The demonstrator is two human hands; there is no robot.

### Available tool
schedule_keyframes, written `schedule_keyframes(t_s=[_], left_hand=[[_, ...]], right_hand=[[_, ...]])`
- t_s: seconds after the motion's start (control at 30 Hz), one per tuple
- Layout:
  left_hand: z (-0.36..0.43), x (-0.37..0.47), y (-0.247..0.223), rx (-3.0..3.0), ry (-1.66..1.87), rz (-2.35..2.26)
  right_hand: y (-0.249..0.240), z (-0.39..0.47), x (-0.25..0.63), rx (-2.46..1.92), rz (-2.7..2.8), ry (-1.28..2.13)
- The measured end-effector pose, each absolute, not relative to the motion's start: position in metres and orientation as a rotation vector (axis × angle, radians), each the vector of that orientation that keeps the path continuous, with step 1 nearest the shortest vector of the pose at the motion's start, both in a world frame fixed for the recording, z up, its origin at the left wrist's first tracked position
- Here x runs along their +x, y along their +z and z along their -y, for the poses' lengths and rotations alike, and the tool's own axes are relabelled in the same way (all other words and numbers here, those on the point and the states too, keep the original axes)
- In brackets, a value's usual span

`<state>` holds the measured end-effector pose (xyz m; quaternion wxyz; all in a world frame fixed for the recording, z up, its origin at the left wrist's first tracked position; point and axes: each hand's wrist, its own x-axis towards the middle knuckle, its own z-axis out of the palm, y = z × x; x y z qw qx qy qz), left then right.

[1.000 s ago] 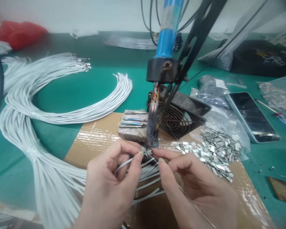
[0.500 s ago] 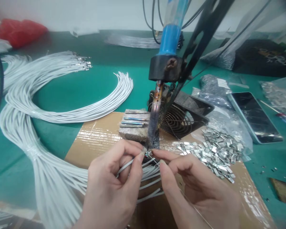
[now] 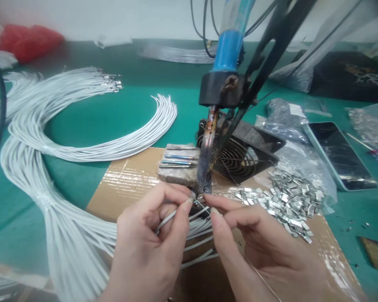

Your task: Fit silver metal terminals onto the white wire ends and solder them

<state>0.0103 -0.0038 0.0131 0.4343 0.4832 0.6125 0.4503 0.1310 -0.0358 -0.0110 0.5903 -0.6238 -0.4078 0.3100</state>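
My left hand (image 3: 159, 239) pinches a white cable (image 3: 167, 218) close to its end, just under the tip of a soldering iron (image 3: 204, 161) held upright in a clamp. In my right hand (image 3: 255, 247) a thin strand of solder wire (image 3: 204, 207) is pinched between thumb and fingers, its end reaching the same spot below the iron tip. A small shiny piece sits at the cable end, partly hidden by my fingertips. Beneath my hands lie more white cable ends (image 3: 198, 243).
Thick bundles of white cable (image 3: 50, 205) curve over the green table at left. A pile of small metal pieces (image 3: 286, 201) lies on the cardboard (image 3: 126, 180) at right. Behind the iron stands a fan (image 3: 239, 155), beside a block with metal rods (image 3: 178, 167). A phone (image 3: 340, 155) rests farther right.
The whole view has shifted very slightly. Both hands keep their grip under the iron tip, with hardly any movement.
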Motion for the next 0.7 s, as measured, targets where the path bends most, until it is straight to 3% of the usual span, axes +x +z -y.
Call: schedule_keyframes(t_s=[0.7], left_hand=[[0.0037,0.0104,0.0125,1.186,1.147,-1.502]], right_hand=[[-0.0129,0.0358,0.1309,-1.437,0.950,0.696]])
